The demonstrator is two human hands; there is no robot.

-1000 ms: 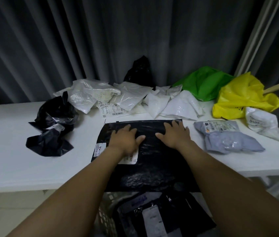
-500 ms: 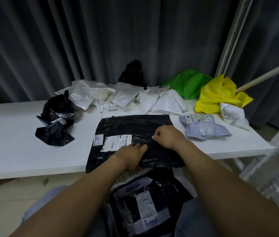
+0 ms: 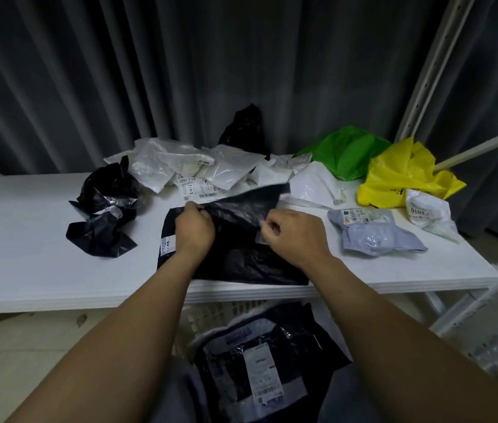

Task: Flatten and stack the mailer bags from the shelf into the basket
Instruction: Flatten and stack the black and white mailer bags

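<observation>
Black mailer bag [image 3: 241, 264] lies at the front of the white shelf [image 3: 43, 264], its far flap raised off the surface between both hands. The left hand [image 3: 194, 228] pinches the flap's left end with curled fingers and the right hand [image 3: 295, 236] pinches its right end. The rest of the bag lies flat under the wrists, above the basket [image 3: 220, 312].

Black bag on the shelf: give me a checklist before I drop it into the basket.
1. Left hand grips the black bag: ok.
2. Right hand pinches its raised edge: ok.
3. Bag lying flat: not ok, far part lifted and creased.
4. Basket below the shelf front: ok.
5. Room left in it: cannot tell.
6. Grey bag apart from the black one: ok.
</observation>
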